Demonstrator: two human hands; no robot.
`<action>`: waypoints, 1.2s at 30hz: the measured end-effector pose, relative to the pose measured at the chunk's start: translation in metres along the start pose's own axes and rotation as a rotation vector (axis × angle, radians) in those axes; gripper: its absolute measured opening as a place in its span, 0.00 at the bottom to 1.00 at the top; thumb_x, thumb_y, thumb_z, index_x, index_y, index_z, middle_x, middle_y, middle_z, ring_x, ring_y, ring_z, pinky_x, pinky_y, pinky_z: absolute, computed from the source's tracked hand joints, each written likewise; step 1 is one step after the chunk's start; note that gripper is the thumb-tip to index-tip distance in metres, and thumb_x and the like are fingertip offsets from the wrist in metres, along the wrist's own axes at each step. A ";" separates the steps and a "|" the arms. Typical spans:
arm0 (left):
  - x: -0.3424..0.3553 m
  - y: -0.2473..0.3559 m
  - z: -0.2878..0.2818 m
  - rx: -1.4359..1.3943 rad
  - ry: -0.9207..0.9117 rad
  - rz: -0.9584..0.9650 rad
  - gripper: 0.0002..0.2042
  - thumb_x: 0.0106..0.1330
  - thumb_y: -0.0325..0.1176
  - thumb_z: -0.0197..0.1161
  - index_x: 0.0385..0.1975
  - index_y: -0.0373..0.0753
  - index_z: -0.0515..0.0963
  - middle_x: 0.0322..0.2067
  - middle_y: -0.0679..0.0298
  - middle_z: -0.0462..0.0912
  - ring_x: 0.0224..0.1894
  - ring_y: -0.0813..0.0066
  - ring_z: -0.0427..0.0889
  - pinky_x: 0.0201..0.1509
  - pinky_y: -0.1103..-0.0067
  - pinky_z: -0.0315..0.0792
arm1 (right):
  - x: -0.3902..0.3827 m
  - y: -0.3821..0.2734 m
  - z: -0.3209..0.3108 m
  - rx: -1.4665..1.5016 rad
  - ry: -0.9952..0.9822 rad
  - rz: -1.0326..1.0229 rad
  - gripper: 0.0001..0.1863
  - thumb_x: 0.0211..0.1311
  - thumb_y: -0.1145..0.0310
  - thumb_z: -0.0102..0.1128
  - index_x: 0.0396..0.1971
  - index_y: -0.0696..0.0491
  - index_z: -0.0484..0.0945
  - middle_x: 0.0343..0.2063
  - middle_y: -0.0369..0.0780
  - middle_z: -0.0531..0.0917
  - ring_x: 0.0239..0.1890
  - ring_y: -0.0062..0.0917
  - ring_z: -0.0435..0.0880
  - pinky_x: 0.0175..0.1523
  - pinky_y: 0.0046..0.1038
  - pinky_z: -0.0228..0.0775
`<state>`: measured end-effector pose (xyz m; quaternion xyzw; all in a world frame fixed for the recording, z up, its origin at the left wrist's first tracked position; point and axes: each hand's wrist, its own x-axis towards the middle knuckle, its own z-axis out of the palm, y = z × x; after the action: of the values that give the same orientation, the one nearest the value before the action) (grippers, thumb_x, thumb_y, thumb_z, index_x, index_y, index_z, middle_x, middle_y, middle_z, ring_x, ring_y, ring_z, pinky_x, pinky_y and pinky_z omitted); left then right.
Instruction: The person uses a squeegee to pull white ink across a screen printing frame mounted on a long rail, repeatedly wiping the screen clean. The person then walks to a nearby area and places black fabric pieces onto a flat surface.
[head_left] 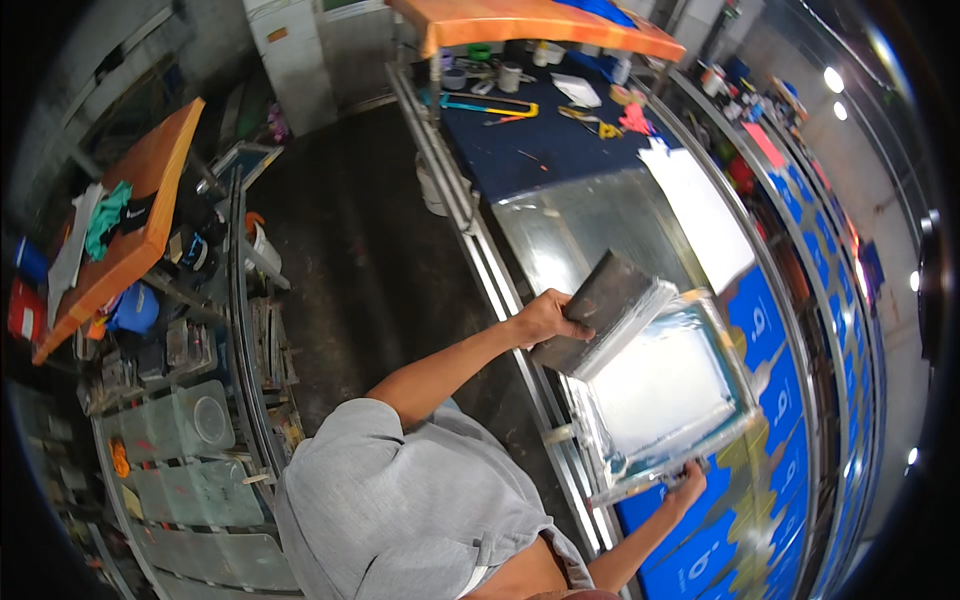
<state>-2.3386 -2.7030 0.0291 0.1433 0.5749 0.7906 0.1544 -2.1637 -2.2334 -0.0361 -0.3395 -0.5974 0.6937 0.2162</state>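
Note:
My left hand (545, 318) is closed around a wide dark squeegee (606, 300), its lower edge smeared whitish. The squeegee is tilted over one end of a screen-printing frame (745, 385). White ink (655, 390) covers much of the mesh inside the frame, with a teal border around it. At the frame's near edge my right hand (686, 488) is closed on the rim; its fingertips are partly hidden. The frame lies on the long printing table, over blue printed panels (775, 425).
A metal rail (540, 400) runs along the table's edge beside me. Farther up stand a dark blue surface (500, 150) with a hacksaw (490, 106), pots and scissors, and white sheets (700, 210). An orange-topped stand (150, 220) and racks are at left.

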 end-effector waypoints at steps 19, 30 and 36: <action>-0.145 0.075 -0.472 -0.725 0.562 0.140 0.22 0.61 0.46 0.67 0.48 0.37 0.76 0.40 0.62 0.82 0.40 0.73 0.83 0.45 0.74 0.78 | -0.199 -0.067 0.580 -0.041 -0.656 -0.467 0.35 0.41 0.74 0.58 0.57 0.63 0.71 0.23 0.33 0.70 0.16 0.12 0.61 0.21 0.13 0.49; -0.155 0.079 -0.776 -0.804 1.201 0.402 0.26 0.64 0.44 0.63 0.58 0.37 0.70 0.54 0.58 0.78 0.54 0.59 0.76 0.61 0.63 0.68 | -0.280 -0.017 1.032 -0.168 -1.097 -0.336 0.33 0.40 0.76 0.60 0.54 0.64 0.75 0.37 0.38 0.82 0.39 0.21 0.80 0.48 0.22 0.70; -0.182 0.192 -0.891 -0.586 1.353 0.619 0.32 0.70 0.56 0.48 0.66 0.38 0.60 0.62 0.60 0.68 0.62 0.58 0.67 0.67 0.61 0.60 | -0.334 -0.005 1.248 -0.170 -1.418 -0.300 0.25 0.57 0.76 0.64 0.57 0.61 0.74 0.40 0.33 0.83 0.39 0.13 0.75 0.47 0.18 0.69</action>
<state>-2.5481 -3.6039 -0.0617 -0.2607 0.2469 0.8319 -0.4232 -2.8489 -3.3190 0.1095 0.2614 -0.6857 0.6608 -0.1572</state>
